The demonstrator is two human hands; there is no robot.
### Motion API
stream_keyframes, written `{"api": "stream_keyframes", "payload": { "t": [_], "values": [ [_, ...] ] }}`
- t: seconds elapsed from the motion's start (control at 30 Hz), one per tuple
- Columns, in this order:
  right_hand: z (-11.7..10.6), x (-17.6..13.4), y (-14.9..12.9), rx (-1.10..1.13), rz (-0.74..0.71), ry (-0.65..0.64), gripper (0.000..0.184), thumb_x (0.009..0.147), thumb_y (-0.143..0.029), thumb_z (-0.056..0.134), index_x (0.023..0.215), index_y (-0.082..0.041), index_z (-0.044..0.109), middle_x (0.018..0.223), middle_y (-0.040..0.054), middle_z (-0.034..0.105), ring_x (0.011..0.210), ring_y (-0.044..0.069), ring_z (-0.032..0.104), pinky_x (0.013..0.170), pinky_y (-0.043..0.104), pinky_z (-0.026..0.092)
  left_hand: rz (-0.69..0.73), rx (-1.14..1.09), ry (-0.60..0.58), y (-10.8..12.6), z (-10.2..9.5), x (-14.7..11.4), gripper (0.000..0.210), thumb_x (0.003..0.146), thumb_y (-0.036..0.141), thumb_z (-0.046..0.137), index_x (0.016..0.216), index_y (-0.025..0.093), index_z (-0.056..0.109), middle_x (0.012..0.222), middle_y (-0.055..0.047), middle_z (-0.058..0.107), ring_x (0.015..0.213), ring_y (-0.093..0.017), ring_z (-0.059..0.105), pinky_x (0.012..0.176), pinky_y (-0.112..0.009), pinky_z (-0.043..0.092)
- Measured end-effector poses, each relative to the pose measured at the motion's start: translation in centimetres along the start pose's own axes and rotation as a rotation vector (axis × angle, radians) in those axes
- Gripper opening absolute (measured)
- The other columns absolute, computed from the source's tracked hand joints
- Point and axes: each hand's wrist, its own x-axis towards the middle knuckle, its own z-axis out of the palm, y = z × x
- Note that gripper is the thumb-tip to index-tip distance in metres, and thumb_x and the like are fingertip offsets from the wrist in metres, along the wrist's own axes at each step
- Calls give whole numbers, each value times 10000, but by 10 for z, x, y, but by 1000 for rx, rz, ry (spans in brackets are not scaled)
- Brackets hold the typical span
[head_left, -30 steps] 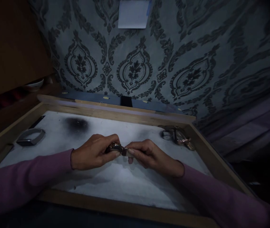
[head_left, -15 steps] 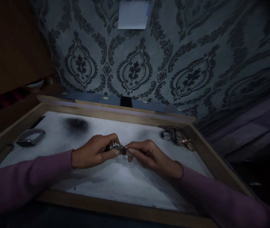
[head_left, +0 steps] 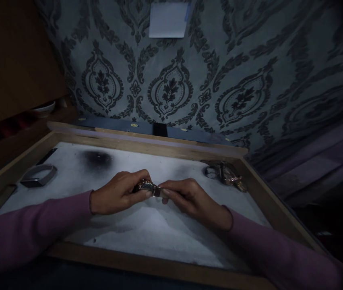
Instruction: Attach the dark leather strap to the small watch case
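Note:
Over the middle of a shallow wooden-framed box [head_left: 147, 146] with a whitish floor, I hold a wristwatch [head_left: 146, 185] in both hands. My left hand [head_left: 118, 195] is closed round the watch's case, thumb along its near side. Between thumb and fingers, my right hand [head_left: 194, 201] pinches the brown-looking strap [head_left: 157, 191] where it leaves the case. The watch is tilted and partly covered by fingers, so its dial barely shows.
At the box's left lies a grey-banded watch [head_left: 40, 176] near a dark flat strip [head_left: 47, 156]. Several watches or bands [head_left: 228, 177] are heaped in the right corner. Behind stands a patterned wall [head_left: 171, 88] with a white panel [head_left: 168, 20]. A wooden cabinet [head_left: 14, 60] is at left.
Almost nothing differs. Both hands keep their hold on the watch and strap, and the view has shifted very slightly.

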Motion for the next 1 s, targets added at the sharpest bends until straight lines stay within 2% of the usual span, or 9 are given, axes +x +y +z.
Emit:
{"api": "stream_keyframes", "payload": {
  "t": [0.2, 0.47, 0.7, 0.83, 1.0],
  "values": [
    [-1, 0, 0, -39, -27, -10, 321, 990, -304, 416, 977, -116, 676, 716, 41, 671, 637, 106, 611, 597, 199, 443, 32, 54, 0, -1, 1, -1, 145, 910, 318, 479, 865, 180, 486, 620, 63, 441, 556, -98, 416, 531, -223, 290],
    [-1, -2, 0, -53, -15, -21, 332, 994, -311, 411, 999, -113, 678, 681, 25, 651, 541, 80, 524, 531, 195, 387, 63, 129, -5, -1, 0, -1, 119, 919, 299, 465, 882, 187, 475, 622, 65, 446, 550, -96, 424, 532, -226, 288],
    [0, -2, 3, -44, -20, -31, 302, 990, -292, 420, 963, -123, 669, 666, 13, 637, 541, 77, 525, 530, 195, 378, 66, 144, -9, 1, 0, -2, 110, 910, 286, 464, 857, 190, 462, 603, 68, 433, 542, -96, 423, 520, -221, 293],
    [0, -1, 0, -32, 16, -44, 336, 991, -321, 403, 884, -124, 654, 629, 1, 605, 503, 72, 468, 502, 195, 347, 85, 188, -12, 2, 0, -3, 95, 913, 273, 456, 864, 192, 456, 593, 69, 434, 527, -97, 424, 514, -222, 287],
    [0, 1, -4, 90, 157, -127, 443, 985, -417, 388, 681, -144, 558, 547, -40, 462, 460, 64, 360, 470, 196, 306, 128, 264, 4, 0, 3, -4, 102, 923, 277, 430, 857, 199, 438, 595, 63, 459, 516, -104, 445, 511, -223, 292]
  ]
}}
